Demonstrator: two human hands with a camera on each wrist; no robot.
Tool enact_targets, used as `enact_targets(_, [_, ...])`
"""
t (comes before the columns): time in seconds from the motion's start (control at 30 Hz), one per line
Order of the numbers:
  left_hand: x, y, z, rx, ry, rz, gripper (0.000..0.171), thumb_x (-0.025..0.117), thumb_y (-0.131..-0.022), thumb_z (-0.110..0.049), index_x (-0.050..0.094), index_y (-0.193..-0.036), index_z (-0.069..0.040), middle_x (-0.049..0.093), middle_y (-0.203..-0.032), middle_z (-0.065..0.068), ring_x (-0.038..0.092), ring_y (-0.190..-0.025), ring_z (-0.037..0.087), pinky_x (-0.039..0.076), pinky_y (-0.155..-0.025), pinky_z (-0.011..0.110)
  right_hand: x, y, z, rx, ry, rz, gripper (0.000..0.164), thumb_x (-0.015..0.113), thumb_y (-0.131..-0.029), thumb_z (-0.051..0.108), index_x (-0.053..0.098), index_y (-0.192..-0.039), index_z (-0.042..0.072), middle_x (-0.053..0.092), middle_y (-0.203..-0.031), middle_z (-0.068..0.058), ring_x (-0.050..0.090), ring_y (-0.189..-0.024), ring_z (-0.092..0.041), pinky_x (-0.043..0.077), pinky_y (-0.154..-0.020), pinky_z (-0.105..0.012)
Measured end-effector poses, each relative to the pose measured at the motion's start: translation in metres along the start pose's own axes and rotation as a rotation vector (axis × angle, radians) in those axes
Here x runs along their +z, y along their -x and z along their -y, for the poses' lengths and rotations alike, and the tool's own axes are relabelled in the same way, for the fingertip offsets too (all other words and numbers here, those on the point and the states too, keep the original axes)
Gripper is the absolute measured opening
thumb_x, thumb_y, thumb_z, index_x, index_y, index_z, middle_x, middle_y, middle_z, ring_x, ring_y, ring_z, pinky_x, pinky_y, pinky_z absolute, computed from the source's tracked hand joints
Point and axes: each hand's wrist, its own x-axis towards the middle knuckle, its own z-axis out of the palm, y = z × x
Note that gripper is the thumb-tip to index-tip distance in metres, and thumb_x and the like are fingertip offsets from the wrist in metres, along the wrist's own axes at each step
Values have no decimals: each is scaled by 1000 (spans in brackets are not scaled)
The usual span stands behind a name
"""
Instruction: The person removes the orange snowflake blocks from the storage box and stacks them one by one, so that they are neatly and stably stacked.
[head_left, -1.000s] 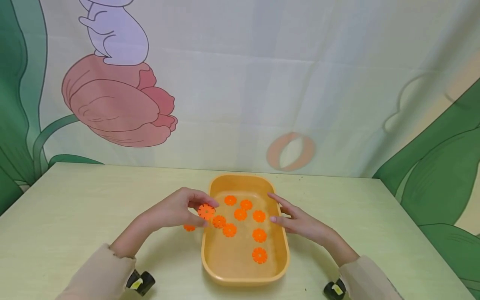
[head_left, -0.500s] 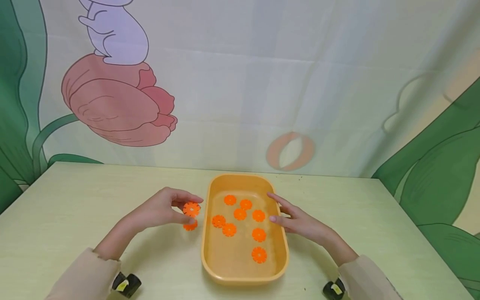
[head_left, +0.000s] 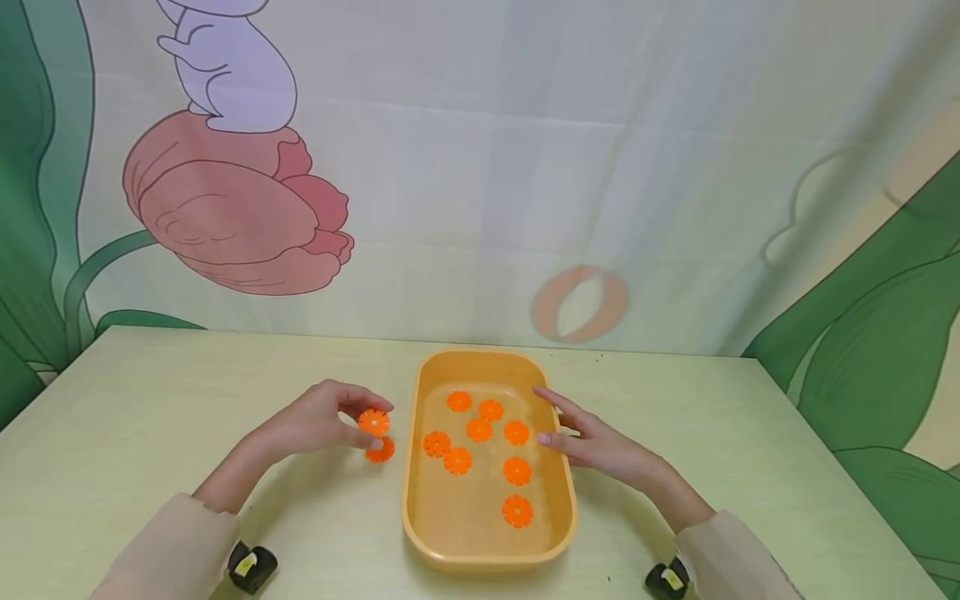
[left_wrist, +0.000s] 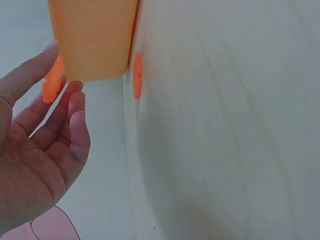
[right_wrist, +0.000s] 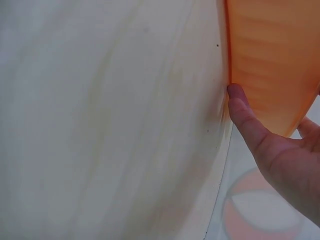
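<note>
My left hand [head_left: 324, 422] pinches an orange notched plastic disc [head_left: 373, 422] between thumb and fingers, just left of the yellow-orange tray [head_left: 465, 525]. Beneath it, a second orange disc [head_left: 381, 451] lies on the table; the left wrist view shows this table disc [left_wrist: 137, 76] edge-on, apart from the held one [left_wrist: 52, 82]. My right hand [head_left: 596, 440] holds the tray's right side, with index finger and thumb over the rim. Other fingers are outside, and in the right wrist view one fingertip [right_wrist: 237, 95] touches the outer wall low down. Several orange discs [head_left: 517, 511] lie flat inside the tray.
The pale wooden table [head_left: 187, 400] extends on both sides of the tray. A printed cloth [head_left: 450, 208] hangs behind the table's back edge. Black devices [head_left: 252, 568] are strapped at both wrists.
My left hand has carried the pinched disc leftward from above the tray's left rim to over the disc on the table, lowering slightly. The right hand and tray have stayed put.
</note>
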Motion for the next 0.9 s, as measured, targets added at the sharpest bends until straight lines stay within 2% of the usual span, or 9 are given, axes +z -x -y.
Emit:
enact_targets(0.1, [1, -3, 1, -8, -26, 1, 40, 76, -71, -15, 66, -108, -4, 65, -94, 1, 52, -84, 18, 44, -73, 31, 0, 0, 0, 5, 6, -5, 67, 56, -90, 30, 18, -145, 30, 21, -146, -19, 36, -125, -36, 39, -93, -52])
enact_targets(0.3, [5, -9, 4, -30, -66, 34, 39, 78, -68, -12, 68, -104, -4, 64, -89, 0, 49, -74, 16, 41, -62, 25, 0, 0, 0, 0, 10, 0, 67, 56, -90, 32, 17, -145, 30, 23, -145, -19, 39, -124, -35, 39, -93, -51])
enact_targets(0.63, [10, -14, 3, -14, -168, 99, 36, 81, -64, -13, 69, -97, -5, 66, -88, -2, 47, -72, 13, 40, -67, 25, 0, 0, 1, 0, 7, -3, 68, 56, -90, 30, 17, -146, 28, 20, -146, -19, 32, -128, -37, 38, -93, -52])
enact_targets(0.9, [14, -18, 5, 0, -201, 134, 32, 81, -64, -9, 70, -94, -8, 66, -90, -2, 47, -72, 14, 40, -67, 27, 0, 0, 1, 1, 8, -1, 68, 57, -90, 32, 18, -145, 29, 17, -148, -18, 27, -130, -38, 37, -94, -54])
